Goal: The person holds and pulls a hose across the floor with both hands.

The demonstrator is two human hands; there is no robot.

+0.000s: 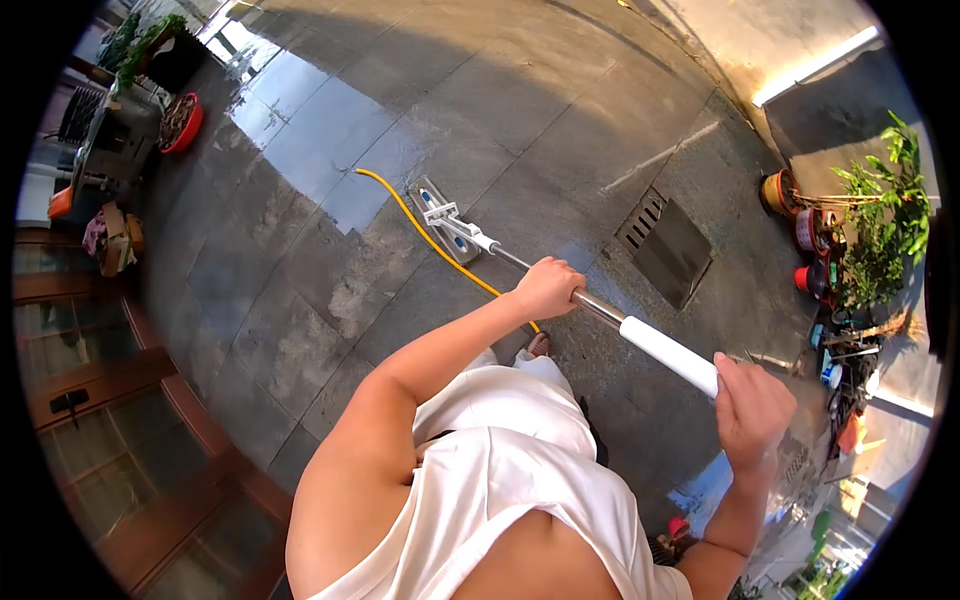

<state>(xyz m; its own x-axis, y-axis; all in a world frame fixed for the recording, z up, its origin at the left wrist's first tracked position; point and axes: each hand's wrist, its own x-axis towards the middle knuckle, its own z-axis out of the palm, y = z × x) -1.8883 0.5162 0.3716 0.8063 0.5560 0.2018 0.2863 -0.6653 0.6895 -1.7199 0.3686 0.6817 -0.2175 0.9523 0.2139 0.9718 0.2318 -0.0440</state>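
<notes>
A flat mop [668, 354] slants across the view, its metal pole ending in a white grip. My left hand [548, 288] is wrapped round the metal part of the pole. Higher up, my right hand [755, 405] closes round the end of the white grip. The pale mop head [443, 215] rests on the wet grey tile floor [330, 290]. Beside the head, a yellow hose [425, 232] curves along the floor and passes behind my left forearm. One of my feet [540, 344] shows near the hose.
A drain grate [643, 222] with a dark cover plate [676, 250] lies right of the pole. Potted plants [885, 215] and clutter line the right wall. To the left are wooden doors [130, 440], a red basin [181, 124] and a cardboard box [118, 240].
</notes>
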